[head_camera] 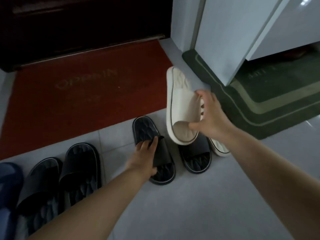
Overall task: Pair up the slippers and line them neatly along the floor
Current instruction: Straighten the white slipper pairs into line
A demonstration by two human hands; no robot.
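The right hand (207, 118) grips a white slipper (180, 108) by its strap, lifted off the floor just right of the red doormat (83, 94). The left hand (147, 156) clasps the strap of a black slipper (150, 146) lying on the tiles (199, 205) below the doormat, beside another black slipper (195, 158)

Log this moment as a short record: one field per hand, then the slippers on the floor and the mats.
left hand: left hand gripping the strap of a black slipper on the floor tiles
right hand: right hand holding a white slipper by its strap, lifted
under the lifted slipper: second black slipper, and another white slipper partly hidden
already lined up: black pair side by side at left, blue slipper at the frame edge
mats: red doormat, green mat
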